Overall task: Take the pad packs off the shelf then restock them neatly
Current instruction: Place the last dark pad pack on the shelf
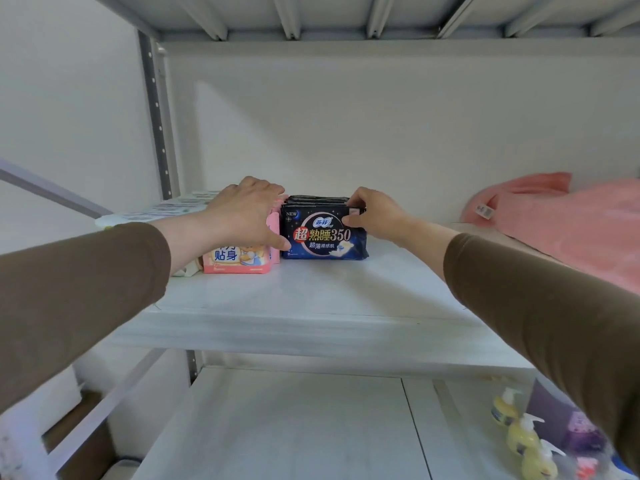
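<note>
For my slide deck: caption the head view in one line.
Left hand rests on pink pad packs while right hand grips the dark blue pad packs on a white shelf.

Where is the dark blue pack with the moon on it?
The dark blue pack stands on the white shelf, left of the middle in the head view, right beside the pink pack, with the right hand holding its right end.

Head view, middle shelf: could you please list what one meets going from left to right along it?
White flat packs → left hand over the pink pad pack → dark blue pad packs → right hand gripping their right end → pink cloth bundle.
</note>
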Motion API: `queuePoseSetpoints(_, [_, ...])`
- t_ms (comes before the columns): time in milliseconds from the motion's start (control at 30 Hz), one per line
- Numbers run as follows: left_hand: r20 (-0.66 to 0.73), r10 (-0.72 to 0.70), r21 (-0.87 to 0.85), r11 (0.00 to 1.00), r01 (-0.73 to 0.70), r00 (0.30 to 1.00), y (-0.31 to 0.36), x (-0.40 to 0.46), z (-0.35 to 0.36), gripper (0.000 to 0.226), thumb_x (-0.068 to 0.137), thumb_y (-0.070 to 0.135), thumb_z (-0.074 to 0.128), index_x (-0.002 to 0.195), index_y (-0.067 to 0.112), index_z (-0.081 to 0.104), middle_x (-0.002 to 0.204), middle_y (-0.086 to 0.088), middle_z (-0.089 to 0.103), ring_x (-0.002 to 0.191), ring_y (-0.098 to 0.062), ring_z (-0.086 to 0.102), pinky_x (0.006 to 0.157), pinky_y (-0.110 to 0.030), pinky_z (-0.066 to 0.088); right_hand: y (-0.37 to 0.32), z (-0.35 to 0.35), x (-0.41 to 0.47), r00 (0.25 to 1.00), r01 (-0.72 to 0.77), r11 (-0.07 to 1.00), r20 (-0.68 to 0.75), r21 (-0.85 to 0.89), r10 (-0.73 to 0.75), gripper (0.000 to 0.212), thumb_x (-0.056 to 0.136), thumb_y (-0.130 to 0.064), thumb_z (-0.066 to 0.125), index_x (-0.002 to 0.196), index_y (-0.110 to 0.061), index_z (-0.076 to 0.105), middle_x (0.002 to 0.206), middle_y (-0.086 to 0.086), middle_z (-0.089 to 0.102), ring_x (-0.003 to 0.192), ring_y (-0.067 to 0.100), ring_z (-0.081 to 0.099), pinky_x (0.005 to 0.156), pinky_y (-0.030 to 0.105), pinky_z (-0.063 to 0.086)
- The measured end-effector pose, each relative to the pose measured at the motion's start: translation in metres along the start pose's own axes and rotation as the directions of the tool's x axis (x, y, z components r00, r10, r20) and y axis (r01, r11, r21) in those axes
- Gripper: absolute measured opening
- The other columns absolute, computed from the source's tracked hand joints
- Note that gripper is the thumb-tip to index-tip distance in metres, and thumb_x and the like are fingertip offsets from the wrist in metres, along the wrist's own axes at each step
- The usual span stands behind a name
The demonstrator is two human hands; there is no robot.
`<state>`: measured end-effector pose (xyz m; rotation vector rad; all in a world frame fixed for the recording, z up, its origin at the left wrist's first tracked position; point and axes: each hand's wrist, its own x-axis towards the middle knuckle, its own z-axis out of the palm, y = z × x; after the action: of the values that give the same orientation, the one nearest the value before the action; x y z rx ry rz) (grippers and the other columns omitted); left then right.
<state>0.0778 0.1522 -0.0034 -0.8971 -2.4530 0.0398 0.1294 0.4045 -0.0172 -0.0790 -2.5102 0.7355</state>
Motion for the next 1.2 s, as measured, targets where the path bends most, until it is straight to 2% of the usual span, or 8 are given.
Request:
queuePoseSetpoints(200, [-0.025,0.028,-0.015,0.999,-0.028,0.999,0.002,0.008,0.006,0.102,0.067,0.07,0.073,0.147,0.02,0.034,0.144,-0.002,0.047,0.134,-0.024,0.035,0.102,-0.041,0.037,0.002,0.0,0.004,0.999,0.031,0.998,-0.032,0.05,-0.029,0.009,0.088,-0.014,0.07,0.094,-0.009,0.065,0.094,0.015,0.07,0.081,0.03,0.068,0.073,0.049,0.059])
queuePoseSetpoints(333, [-0.036,0.046,-0.019,0.999,-0.047,0.998,0.003,0.009,0.009,0.097,0.067,0.069,0.074,0.143,0.019,0.039,0.138,-0.002,0.05,0.131,-0.024,0.037,0.1,-0.041,0.038,0.002,0.003,0.004,0.998,0.037,0.998,-0.053,0.042,-0.035,0.005,0.089,-0.015,0.069,0.089,-0.012,0.065,0.093,0.013,0.07,0.073,0.022,0.065,0.062,0.036,0.056])
queuePoseSetpoints(400, [-0.035,0.054,-0.029,0.998,-0.055,0.998,0.003,0.009,0.009,0.096,0.067,0.068,0.074,0.143,0.02,0.039,0.137,-0.001,0.051,0.131,-0.024,0.037,0.1,-0.04,0.037,0.003,0.005,0.005,0.997,0.036,0.999,-0.064,0.011,-0.035,0.006,0.087,-0.019,0.07,0.09,-0.017,0.065,0.099,0.011,0.067,0.081,0.024,0.066,0.066,0.038,0.058])
queuePoseSetpoints(533, [-0.04,0.066,-0.037,0.997,-0.067,0.997,0.006,0.008,0.008,0.095,0.069,0.067,0.074,0.144,0.021,0.037,0.138,-0.001,0.05,0.131,-0.024,0.037,0.1,-0.04,0.037,0.003,0.003,0.003,0.994,0.032,0.997,-0.103,-0.071,-0.039,0.016,0.083,-0.03,0.074,0.092,-0.031,0.061,0.111,0.006,0.056,0.1,0.025,0.058,0.079,0.036,0.052])
queuePoseSetpoints(600, [-0.042,0.073,-0.04,0.996,-0.075,0.996,0.008,0.007,0.008,0.095,0.07,0.066,0.074,0.145,0.022,0.036,0.138,-0.001,0.049,0.131,-0.024,0.037,0.1,-0.041,0.037,0.004,0.002,0.002,0.992,0.035,0.995,-0.116,-0.091,-0.046,0.018,0.085,-0.031,0.074,0.098,-0.029,0.062,0.115,0.005,0.053,0.111,0.024,0.049,0.086,0.037,0.047])
queuePoseSetpoints(700, [-0.038,0.075,-0.048,0.996,-0.077,0.996,0.012,0.005,0.008,0.093,0.072,0.064,0.073,0.146,0.022,0.035,0.14,-0.002,0.048,0.131,-0.024,0.036,0.101,-0.041,0.037,0.003,0.0,-0.002,0.99,0.046,0.99,-0.124,-0.131,-0.063,0.027,0.087,-0.032,0.072,0.112,-0.025,0.063,0.122,0.005,0.051,0.121,0.024,0.037,0.087,0.033,0.038])
queuePoseSetpoints(933, [-0.051,0.058,-0.075,0.995,-0.061,0.997,0.02,-0.004,0.007,0.09,0.076,0.058,0.072,0.148,0.021,0.033,0.145,-0.003,0.043,0.135,-0.025,0.033,0.105,-0.041,0.035,-0.001,-0.003,-0.024,0.973,0.106,0.949,-0.167,-0.296,-0.161,0.045,0.088,-0.035,0.068,0.131,-0.028,0.056,0.139,0.001,0.047,0.13,0.027,0.033,0.1,0.044,0.035])
queuePoseSetpoints(1200, [-0.111,0.063,-0.09,0.993,-0.073,0.992,0.031,-0.025,0.005,0.091,0.074,0.057,0.073,0.147,0.019,0.034,0.15,-0.002,0.037,0.138,-0.024,0.029,0.11,-0.042,0.032,-0.003,-0.006,-0.053,0.971,0.142,0.918,-0.129,-0.369,-0.202,0.056,0.089,-0.037,0.066,0.141,-0.032,0.047,0.146,-0.001,0.043,0.134,0.027,0.03,0.107,0.048,0.03])
